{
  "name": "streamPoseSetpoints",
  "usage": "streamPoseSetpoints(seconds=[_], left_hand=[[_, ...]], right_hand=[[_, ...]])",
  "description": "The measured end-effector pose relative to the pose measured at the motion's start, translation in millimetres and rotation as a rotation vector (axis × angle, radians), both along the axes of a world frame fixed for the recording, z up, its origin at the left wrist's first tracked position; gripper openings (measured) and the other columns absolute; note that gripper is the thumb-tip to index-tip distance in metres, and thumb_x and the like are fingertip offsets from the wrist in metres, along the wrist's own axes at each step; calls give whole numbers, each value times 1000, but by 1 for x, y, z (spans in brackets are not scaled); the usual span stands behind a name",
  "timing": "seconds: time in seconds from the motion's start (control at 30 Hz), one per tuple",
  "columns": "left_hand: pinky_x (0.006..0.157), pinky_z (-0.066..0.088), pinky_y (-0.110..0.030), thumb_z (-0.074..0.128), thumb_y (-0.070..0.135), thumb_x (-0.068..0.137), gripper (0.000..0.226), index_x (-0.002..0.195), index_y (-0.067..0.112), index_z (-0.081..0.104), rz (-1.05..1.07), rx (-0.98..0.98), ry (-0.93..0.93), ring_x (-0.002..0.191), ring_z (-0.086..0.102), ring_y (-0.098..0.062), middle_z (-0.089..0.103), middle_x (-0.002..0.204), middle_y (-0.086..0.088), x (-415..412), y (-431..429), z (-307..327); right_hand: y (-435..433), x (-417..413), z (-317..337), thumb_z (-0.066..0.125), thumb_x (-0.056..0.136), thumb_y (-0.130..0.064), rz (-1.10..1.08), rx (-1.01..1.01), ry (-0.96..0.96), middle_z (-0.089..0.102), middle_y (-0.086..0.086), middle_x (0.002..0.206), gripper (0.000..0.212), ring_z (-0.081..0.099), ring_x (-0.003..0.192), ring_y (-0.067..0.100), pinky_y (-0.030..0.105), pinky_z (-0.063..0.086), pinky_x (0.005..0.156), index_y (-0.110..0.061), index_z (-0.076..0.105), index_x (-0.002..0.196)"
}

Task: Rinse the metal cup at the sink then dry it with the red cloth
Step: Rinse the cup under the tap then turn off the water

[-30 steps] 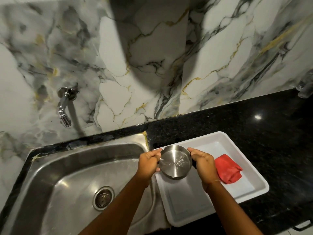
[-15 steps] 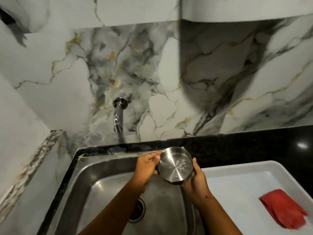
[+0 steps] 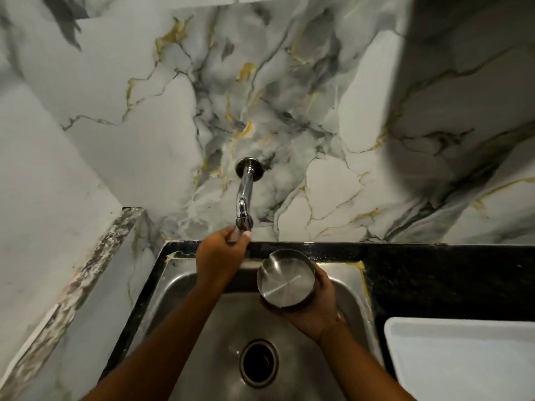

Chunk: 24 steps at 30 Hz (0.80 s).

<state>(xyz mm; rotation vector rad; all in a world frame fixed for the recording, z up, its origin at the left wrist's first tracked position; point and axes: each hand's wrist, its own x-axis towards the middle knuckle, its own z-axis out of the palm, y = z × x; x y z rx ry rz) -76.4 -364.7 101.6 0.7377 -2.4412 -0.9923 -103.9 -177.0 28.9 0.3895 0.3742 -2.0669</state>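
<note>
The metal cup point(image 3: 285, 277) is a shiny steel cup, tilted with its open mouth toward me, held over the back right part of the steel sink point(image 3: 185, 287). My right hand point(image 3: 314, 309) cups it from below and the right. My left hand point(image 3: 220, 256) reaches up to the chrome tap point(image 3: 244, 198) on the marble wall, with its fingers closed on the tap's lower end. No water is visible running. The red cloth is out of view.
The sink's dark drain hole point(image 3: 258, 363) lies below my hands. A white tray point(image 3: 463, 357) sits on the black counter point(image 3: 448, 279) at the right. A marble ledge point(image 3: 72, 285) borders the sink on the left.
The cup has moved from over the tray to over the sink. My left hand let go of the cup and went up to the tap; the view swung left, losing the red cloth.
</note>
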Motion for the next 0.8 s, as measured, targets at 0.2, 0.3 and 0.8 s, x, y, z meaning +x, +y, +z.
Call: streamPoseSetpoints(seconds=[0.2, 0.3, 0.8], left_hand=[[52, 54, -27, 67, 68, 73, 47, 75, 22, 76, 35, -196, 75, 52, 64, -11, 70, 56, 4, -36, -10, 24], [52, 55, -32, 69, 57, 76, 39, 67, 19, 74, 60, -176, 76, 50, 63, -12, 69, 53, 4, -44, -9, 23], [59, 54, -26, 70, 30, 83, 19, 76, 13, 67, -253, 14, -26, 51, 62, -3, 68, 61, 5, -51, -36, 23]], right_hand=[[-41, -22, -17, 61, 80, -55, 55, -19, -60, 53, 26, 144, 72, 44, 133, 49, 69, 36, 106, -15, 53, 140], [-56, -29, -26, 60, 82, -56, 64, -33, -48, 57, 26, 140, 71, 46, 132, 49, 72, 29, 110, -15, 55, 139], [-84, -42, -35, 62, 82, -56, 122, -100, -26, 61, 28, 134, 61, 43, 133, 49, 71, 29, 111, -11, 71, 122]])
